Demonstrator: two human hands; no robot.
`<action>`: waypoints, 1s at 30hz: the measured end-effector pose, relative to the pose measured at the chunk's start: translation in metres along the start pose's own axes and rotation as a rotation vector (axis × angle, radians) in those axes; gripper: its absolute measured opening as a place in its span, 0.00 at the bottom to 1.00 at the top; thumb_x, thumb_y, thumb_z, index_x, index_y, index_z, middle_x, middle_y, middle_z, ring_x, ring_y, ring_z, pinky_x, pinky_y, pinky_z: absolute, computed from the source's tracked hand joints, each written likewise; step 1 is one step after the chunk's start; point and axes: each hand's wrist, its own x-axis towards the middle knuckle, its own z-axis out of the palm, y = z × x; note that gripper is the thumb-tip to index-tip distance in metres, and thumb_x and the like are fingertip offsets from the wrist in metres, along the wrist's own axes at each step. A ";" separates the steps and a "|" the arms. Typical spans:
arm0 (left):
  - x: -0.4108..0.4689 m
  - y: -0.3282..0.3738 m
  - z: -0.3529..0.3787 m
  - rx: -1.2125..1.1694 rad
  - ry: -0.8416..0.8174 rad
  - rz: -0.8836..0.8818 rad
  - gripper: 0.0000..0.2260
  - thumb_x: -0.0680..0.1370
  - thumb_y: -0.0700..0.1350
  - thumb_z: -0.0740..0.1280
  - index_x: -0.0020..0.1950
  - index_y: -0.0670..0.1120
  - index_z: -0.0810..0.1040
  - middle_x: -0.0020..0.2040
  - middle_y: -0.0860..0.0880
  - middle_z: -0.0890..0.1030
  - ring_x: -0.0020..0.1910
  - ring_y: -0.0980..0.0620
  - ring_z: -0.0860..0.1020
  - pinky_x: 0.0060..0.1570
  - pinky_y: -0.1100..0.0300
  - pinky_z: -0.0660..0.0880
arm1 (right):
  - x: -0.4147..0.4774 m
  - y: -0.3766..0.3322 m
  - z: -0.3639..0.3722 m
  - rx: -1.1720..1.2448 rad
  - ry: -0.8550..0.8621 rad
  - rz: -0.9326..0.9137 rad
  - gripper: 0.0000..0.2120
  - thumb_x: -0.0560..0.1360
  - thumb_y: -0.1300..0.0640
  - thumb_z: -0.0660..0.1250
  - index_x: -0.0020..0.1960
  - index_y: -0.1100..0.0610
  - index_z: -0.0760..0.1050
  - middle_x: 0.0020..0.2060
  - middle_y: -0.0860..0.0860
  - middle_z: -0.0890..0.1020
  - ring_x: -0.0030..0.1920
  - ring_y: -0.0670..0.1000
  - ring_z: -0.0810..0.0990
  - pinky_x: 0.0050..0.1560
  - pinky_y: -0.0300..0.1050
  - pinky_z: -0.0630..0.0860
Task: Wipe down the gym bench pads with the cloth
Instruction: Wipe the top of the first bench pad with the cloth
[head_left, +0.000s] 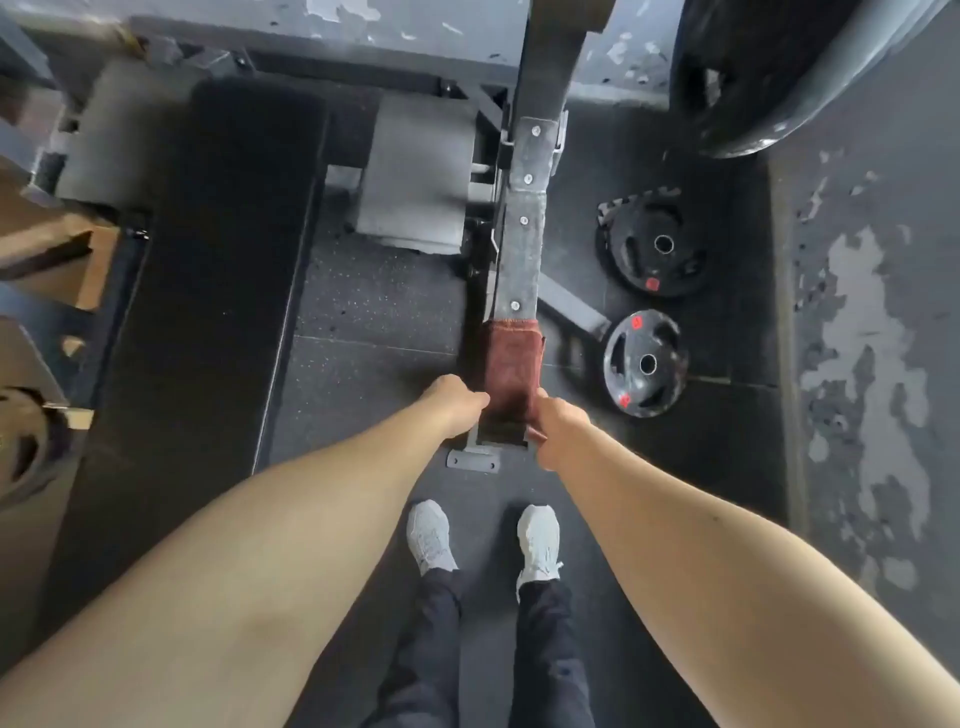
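Head view is showing the red-brown cloth (511, 364) draped over the near end of a narrow grey bench rail (522, 249), whose long axis is running from 6 toward 12 o'clock, straight away from the person. Both hands are gripping the cloth's sides, the left hand (457, 410) at its 9 o'clock and the right hand (558, 431) at its 3, equally near. Toward 12 the rail is lying bare for a push, while weight plates (647, 364) are sitting at 3 o'clock and a wide black pad (223, 260) at 9.
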 end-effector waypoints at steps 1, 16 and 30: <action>0.001 -0.001 0.001 -0.018 -0.010 0.004 0.22 0.79 0.51 0.64 0.65 0.37 0.75 0.59 0.37 0.81 0.57 0.37 0.81 0.59 0.46 0.79 | 0.001 -0.001 0.001 0.053 0.038 0.034 0.10 0.79 0.49 0.71 0.53 0.56 0.80 0.47 0.51 0.84 0.50 0.51 0.84 0.49 0.45 0.78; -0.109 0.047 -0.052 -0.079 0.226 0.066 0.22 0.79 0.44 0.69 0.72 0.45 0.72 0.69 0.44 0.77 0.65 0.41 0.76 0.64 0.49 0.73 | -0.128 -0.063 0.001 -0.052 -0.188 -0.427 0.09 0.77 0.67 0.69 0.49 0.54 0.77 0.48 0.57 0.84 0.48 0.59 0.85 0.56 0.63 0.82; -0.275 0.046 -0.118 -0.245 0.633 0.224 0.03 0.78 0.46 0.69 0.51 0.52 0.80 0.48 0.49 0.83 0.50 0.47 0.81 0.52 0.50 0.80 | -0.298 -0.106 0.014 -0.267 -0.668 -0.620 0.06 0.76 0.69 0.71 0.49 0.61 0.78 0.48 0.60 0.85 0.52 0.59 0.86 0.56 0.56 0.83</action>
